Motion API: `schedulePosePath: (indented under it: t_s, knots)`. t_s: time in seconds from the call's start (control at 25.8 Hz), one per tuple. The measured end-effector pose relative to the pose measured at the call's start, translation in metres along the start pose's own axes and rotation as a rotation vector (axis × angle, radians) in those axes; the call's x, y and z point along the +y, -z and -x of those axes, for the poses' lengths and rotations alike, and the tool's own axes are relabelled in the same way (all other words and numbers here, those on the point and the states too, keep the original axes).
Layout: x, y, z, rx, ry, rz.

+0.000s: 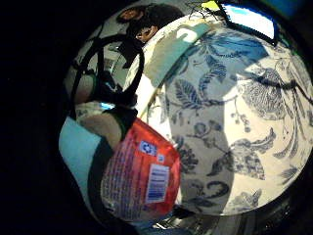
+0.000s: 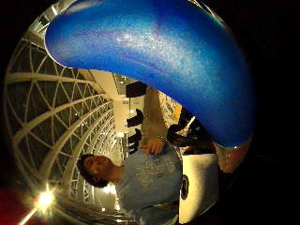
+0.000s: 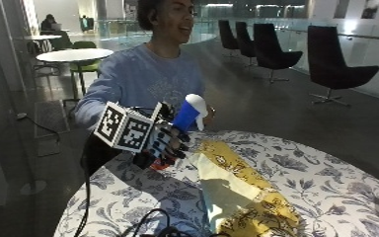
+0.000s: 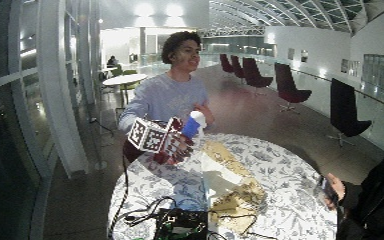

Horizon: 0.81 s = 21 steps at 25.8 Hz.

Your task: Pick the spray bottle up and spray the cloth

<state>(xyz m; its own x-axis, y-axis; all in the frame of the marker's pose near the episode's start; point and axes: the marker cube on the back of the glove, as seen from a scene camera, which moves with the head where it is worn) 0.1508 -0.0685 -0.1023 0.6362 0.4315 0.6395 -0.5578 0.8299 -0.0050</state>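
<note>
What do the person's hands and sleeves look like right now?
The right hand wears a black glove with pale markings on the fingers; black straps and loops show at the edge of its palm views. The arm above it is in a long light blue-grey sleeve of a sweatshirt with a faint chest print. The other hand is bare.

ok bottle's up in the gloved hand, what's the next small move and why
Probably tip the nozzle down toward the yellow cloth and squeeze. The gloved right hand holds the spray bottle above the table, its head not yet aimed at the cloth.

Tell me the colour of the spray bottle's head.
Blue with a white tip on the plastic spray bottle; outside view shows it best.
</note>
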Motion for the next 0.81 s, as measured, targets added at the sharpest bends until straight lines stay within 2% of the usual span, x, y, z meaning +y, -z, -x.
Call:
schedulePosePath:
  t_s: [0.81]
  knots:
    - [-0.01, -0.025, 0.014, 0.026, -0.027, 0.059]
